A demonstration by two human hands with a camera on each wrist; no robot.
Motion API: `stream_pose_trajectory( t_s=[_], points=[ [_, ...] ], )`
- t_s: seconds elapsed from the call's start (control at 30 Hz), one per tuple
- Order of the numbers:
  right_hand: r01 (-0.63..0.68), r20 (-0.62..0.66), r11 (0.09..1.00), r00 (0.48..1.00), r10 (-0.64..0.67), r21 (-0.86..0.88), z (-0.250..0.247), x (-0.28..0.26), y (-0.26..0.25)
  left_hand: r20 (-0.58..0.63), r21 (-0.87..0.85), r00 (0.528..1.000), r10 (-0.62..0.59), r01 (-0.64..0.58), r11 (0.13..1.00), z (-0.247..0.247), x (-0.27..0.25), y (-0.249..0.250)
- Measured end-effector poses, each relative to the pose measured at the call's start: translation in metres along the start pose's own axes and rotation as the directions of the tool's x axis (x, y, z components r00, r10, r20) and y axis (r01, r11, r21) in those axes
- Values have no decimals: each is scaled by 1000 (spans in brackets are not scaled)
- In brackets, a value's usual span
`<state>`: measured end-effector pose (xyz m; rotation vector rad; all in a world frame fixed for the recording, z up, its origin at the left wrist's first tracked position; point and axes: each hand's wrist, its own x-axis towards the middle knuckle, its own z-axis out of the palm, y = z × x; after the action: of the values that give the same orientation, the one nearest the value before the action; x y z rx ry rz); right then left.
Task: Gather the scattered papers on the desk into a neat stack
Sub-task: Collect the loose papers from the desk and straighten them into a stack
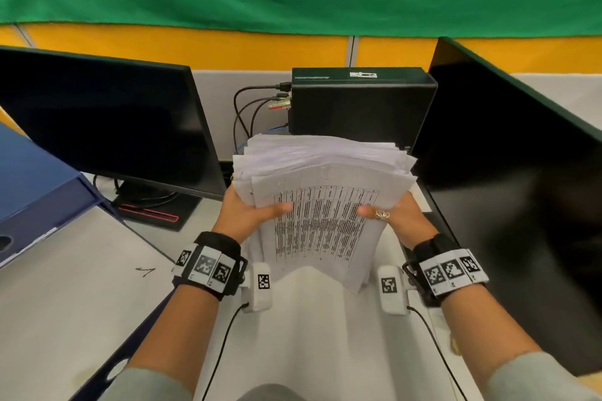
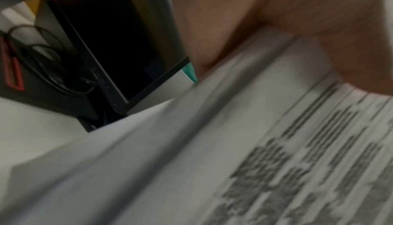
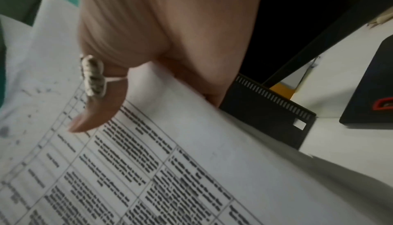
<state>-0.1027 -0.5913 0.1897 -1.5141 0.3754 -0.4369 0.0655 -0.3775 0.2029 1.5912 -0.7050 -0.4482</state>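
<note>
A thick stack of white papers (image 1: 322, 192) stands upright on its lower edge above the desk, its front sheet printed with a table. My left hand (image 1: 247, 212) grips the stack's left side, thumb across the front sheet. My right hand (image 1: 395, 215), a ring on its thumb, grips the right side the same way. The top edges of the sheets are uneven and fan back. In the left wrist view the papers (image 2: 234, 153) fill the lower right under my left hand (image 2: 276, 26). The right wrist view shows my thumb (image 3: 100, 110) pressed on the printed sheet (image 3: 149, 169).
A dark monitor (image 1: 107, 127) stands at the left, another monitor (image 1: 521, 172) at the right. A black computer box (image 1: 358, 104) with cables sits right behind the stack. A blue box (image 1: 35, 185) lies at the far left. The white desk (image 1: 81, 286) stretches in front.
</note>
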Motion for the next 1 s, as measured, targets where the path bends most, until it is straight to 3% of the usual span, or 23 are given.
stream_pose_trajectory(
  t_s=[0.1,0.2,0.33,0.4,0.47,0.67,0.77,0.93,1.0],
  points=[
    [17,39,1000,999,-16,-22,4,-1,-5,25,21,999,-43,42,999,0,-2,-8],
    [124,-84,992,989,-124,0,6,-6,-17,8,-8,1000,-14,14,1000,-1,-6,-6],
    [311,-367,941,866,-338,-133,24,-6,-48,-38,-19,996,76,-76,997,3,-7,4],
    [314,-449,935,821,-354,-163,36,-3,-55,-78,-23,993,88,-90,996,5,-8,5],
    [286,-481,940,808,-341,-185,44,0,-56,-113,-23,987,111,-115,993,6,-11,7],
    [217,-426,965,867,-259,-145,30,5,-48,-160,-57,964,210,-222,973,4,-13,10],
    [221,-445,962,853,-271,-161,28,8,-50,-173,-24,954,246,-254,967,6,-10,9],
    [239,-403,962,874,-271,-128,27,6,-55,-162,-51,976,146,-156,986,9,-13,4],
    [259,-319,963,909,-268,-72,22,6,-52,-183,-75,975,122,-138,988,10,-13,1]
  ],
)
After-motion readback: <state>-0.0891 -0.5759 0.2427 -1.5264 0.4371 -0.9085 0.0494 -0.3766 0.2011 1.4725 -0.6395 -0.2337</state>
